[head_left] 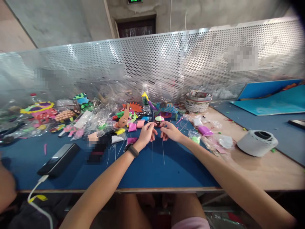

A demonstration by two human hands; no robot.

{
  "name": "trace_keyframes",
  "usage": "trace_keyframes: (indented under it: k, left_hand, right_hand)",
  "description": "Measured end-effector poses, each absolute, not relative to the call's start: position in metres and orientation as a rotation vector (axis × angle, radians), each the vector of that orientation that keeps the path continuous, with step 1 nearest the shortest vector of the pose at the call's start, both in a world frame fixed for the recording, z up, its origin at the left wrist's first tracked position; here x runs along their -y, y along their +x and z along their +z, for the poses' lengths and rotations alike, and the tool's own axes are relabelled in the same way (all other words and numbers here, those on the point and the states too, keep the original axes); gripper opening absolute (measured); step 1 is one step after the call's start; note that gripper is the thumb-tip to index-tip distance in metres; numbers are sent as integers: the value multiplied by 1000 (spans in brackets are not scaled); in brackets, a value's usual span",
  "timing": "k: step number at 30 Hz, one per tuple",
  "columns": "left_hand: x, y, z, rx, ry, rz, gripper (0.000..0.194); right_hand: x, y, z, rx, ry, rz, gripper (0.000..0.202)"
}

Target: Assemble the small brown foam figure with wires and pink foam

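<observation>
Both hands are over the middle of the blue mat (143,175). My left hand (148,133), with a dark band on its wrist, is closed on a thin wire (152,152) that hangs down below the fingers. Close by on the right, my right hand (167,131) is closed on a second thin wire (163,154), which slants downward. The two hands are a little apart. Just beyond them sits a small dark figure with a green, white and pink top (159,120). Whether the fingertips hold anything besides the wires is too small to tell.
Clay animals and plastic bags (102,111) cover the back left. A bottle (145,98) and woven basket (198,101) stand behind. Left lies a black device (59,160) with a white cable. Clay packets (205,130) and a white roll (257,143) are right.
</observation>
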State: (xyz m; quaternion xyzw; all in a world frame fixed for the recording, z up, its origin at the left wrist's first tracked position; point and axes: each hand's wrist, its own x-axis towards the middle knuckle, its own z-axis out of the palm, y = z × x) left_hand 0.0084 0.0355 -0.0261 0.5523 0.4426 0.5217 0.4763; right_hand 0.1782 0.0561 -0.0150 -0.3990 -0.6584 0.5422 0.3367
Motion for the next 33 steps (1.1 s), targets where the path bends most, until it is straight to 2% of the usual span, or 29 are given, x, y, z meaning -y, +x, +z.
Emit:
trace_keyframes:
  k: [3, 10, 16, 21, 25, 33]
  left_hand:
    - [-35, 8, -24, -1131, 1354, 1248, 22]
    - [-35, 7, -22, -1174, 1374, 1257, 22]
    - [-37, 5, -24, -1154, 1351, 1203, 33]
    - [-35, 6, -20, -1123, 1363, 1199, 30]
    - [-33, 7, -14, -1120, 1350, 1196, 28]
    - [-32, 7, -15, -1059, 1343, 1143, 31]
  right_hand:
    - [-47, 172, -22, 1783, -981, 1425, 19]
    - [-34, 173, -18, 1911, -930, 1140, 17]
    - [-40, 178, -13, 1949, -965, 893, 30]
    - [-40, 179, -14, 1979, -944, 828, 34]
    - [-40, 178, -13, 1967, -932, 841, 33]
    - [-47, 178, -19, 1777, -963, 1138, 29]
